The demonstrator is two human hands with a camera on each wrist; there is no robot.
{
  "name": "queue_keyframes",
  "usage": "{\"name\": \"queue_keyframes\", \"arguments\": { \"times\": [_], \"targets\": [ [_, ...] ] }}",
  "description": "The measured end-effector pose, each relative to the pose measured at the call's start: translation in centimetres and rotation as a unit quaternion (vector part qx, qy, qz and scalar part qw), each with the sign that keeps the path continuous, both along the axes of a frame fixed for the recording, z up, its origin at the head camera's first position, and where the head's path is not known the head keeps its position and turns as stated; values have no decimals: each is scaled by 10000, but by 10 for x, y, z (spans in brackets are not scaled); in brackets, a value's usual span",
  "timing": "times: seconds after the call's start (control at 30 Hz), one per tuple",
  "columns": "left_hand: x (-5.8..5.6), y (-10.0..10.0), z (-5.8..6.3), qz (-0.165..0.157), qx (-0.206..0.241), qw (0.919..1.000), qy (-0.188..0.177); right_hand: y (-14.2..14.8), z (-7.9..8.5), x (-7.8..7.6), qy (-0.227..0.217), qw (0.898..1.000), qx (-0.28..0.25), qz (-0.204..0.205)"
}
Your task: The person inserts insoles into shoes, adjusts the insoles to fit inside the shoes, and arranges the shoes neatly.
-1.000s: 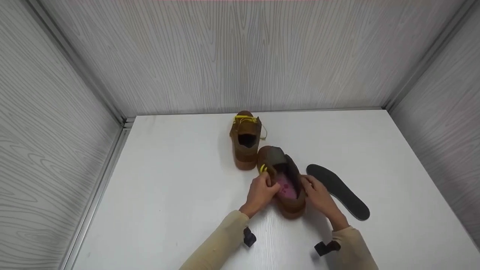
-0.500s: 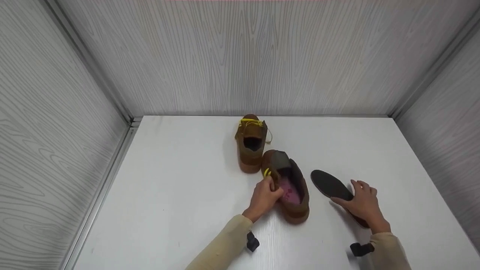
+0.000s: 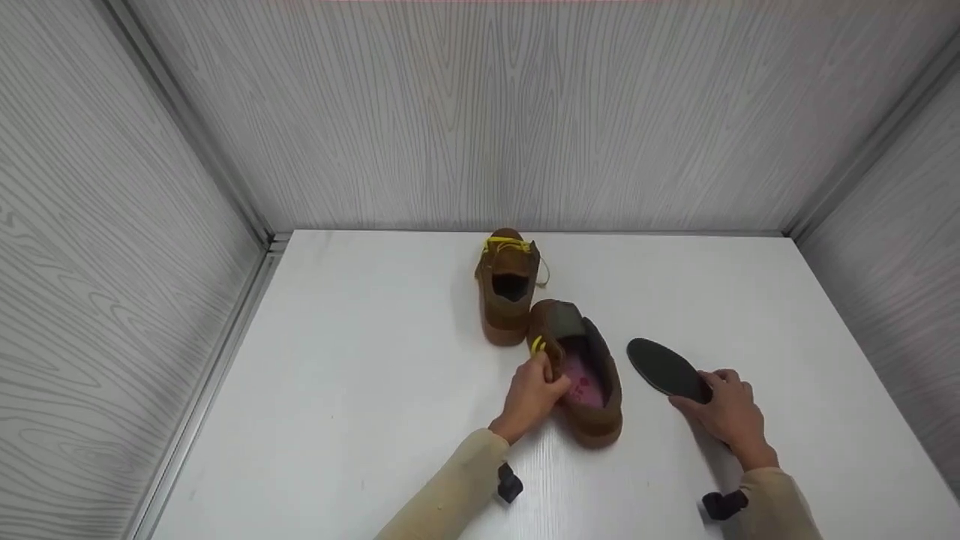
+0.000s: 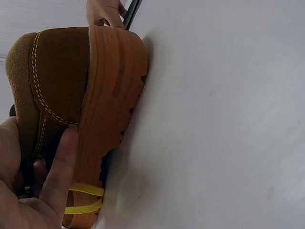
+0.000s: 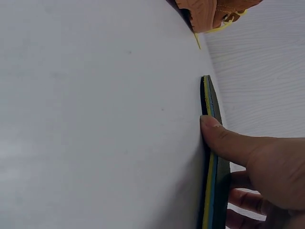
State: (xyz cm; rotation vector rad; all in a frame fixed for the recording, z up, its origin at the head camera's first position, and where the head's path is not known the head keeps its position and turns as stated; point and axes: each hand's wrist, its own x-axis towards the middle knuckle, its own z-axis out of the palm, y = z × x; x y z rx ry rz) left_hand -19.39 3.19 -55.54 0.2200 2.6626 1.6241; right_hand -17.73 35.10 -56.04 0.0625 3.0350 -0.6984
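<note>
A brown shoe [image 3: 600,420] with a pink inside stands on the white table, its opening spread wide. My left hand [image 3: 531,395] pinches the left side of its collar, beside the yellow lace. In the left wrist view the shoe's stitched brown side [image 4: 59,71] and thick tan sole fill the left, with a finger [image 4: 64,157] along it. To the right, my right hand [image 3: 727,412] grips a dark insole [image 3: 664,367] by its edges. The right wrist view shows the insole's yellow and blue layered edge [image 5: 209,186], the thumb on one side and the fingers on the other.
A second brown shoe [image 3: 506,300] with yellow laces stands behind and left of the first, toes toward the back wall [image 3: 480,112]. Patterned grey panels rise at left [image 3: 112,300] and right [image 3: 892,262] of the white table [image 3: 360,337].
My right hand has let go of the shoe's right side, moved right to the insole and taken hold of it. The left hand keeps its pinch on the collar.
</note>
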Motion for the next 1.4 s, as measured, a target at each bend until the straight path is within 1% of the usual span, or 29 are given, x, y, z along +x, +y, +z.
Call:
{"name": "queue_keyframes", "arguments": {
  "times": [0.2,0.47,0.57,0.7,0.87,1.07,1.17,1.3,1.4],
  "targets": [
    [-2,0,-1,25,-31,10000,-18,0,2,0,73,9999,69,-43],
    [0,2,-2,20,39,10000,-53,-1,9,-2,-43,10000,-24,-26],
    [0,2,-3,38,56,10000,-59,-1,14,-1,-77,10000,-48,-13],
    [-1,3,-3,49,98,9999,35,-3,29,2,-25,9998,-194,30],
    [0,2,-4,40,195,9997,123,-13,53,9,54,9991,-390,164],
    [1,1,-3,61,201,9998,59,-31,85,20,66,9979,-535,348],
    [1,1,-2,50,179,9998,-7,-41,100,25,209,9973,-571,408],
    [0,1,-2,0,179,9998,-60,-55,117,34,344,9960,-626,540],
    [0,2,-1,-45,219,9997,-35,-66,126,40,328,9941,-710,756]
  ]
}}
